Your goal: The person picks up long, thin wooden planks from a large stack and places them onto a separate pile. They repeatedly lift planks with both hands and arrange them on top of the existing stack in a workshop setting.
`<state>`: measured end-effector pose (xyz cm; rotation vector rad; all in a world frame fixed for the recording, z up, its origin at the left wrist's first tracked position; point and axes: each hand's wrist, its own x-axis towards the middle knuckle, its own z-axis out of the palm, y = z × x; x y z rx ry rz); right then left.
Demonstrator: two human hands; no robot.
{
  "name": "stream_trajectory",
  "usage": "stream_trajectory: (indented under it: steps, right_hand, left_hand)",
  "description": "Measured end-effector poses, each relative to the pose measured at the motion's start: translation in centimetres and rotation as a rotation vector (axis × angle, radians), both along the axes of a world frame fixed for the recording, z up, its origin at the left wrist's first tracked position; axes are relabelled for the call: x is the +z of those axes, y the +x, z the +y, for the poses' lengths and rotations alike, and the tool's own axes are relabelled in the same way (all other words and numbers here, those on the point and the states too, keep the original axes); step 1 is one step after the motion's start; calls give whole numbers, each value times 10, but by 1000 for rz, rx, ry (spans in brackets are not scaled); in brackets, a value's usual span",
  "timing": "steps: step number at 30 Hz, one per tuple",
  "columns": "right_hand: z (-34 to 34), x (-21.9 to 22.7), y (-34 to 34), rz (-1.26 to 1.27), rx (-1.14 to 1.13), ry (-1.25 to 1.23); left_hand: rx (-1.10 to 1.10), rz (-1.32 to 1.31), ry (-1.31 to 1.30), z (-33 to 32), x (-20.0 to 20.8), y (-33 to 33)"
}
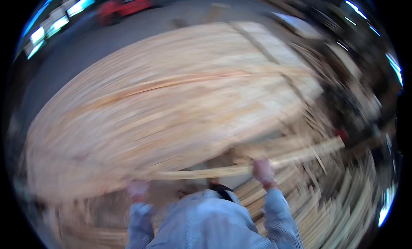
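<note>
A long, narrow wooden board (206, 173) stretches across in front of my body, and its right part slants up to the far right. My right hand (263, 171) is closed round it near the middle of its length. Toward its left end my left hand (138, 189) is closed on the same board. Motion smears both hands, so single fingers do not show. Just beyond the board lies a wide stack of pale wooden planks (171, 116), with one reddish-brown plank (171, 85) standing out on top.
Loose strips of wood (339, 201) are heaped at my right, and more lumber (94, 223) lies at the lower left. Dark clutter (347, 103) stands beyond the stack on the right. A red vehicle-like machine (128, 8) is on the grey floor (86, 55) at the far left.
</note>
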<state>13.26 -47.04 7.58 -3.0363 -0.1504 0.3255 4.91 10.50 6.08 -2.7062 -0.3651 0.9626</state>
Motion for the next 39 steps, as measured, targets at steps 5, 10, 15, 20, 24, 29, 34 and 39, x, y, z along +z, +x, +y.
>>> stream_trajectory:
  steps: [5, 10, 15, 20, 24, 29, 34, 39]
  right_hand:
    - [-33, -28, 1, -114, 262, -35]
    - [-99, -40, 19, 199, 290, -278]
    - [-111, -60, 48, 108, 284, -186]
    - [-80, -54, 65, 40, 476, -294]
    - [27, 40, 53, 373, 330, -98]
    - [-10, 26, 72, 55, 832, 62]
    - [-30, 78, 101, 108, 659, -204]
    - [59, 97, 81, 274, 627, -136]
  left_hand:
    - [161, -776, -185, -20, -76, -17]
    - [1849, -1179, -1991, -78, -43, -21]
    - [2299, -1459, -2190, -109, -70, -38]
    - [2387, -1484, -1957, -106, -12, -56]
    - [2172, -1763, -1985, -54, -54, -92]
    - [2124, -1884, -1741, 59, -55, -131]
    - [2106, -1817, -1893, 147, -27, -172]
    - [1837, -1662, -2143, 129, -22, -173]
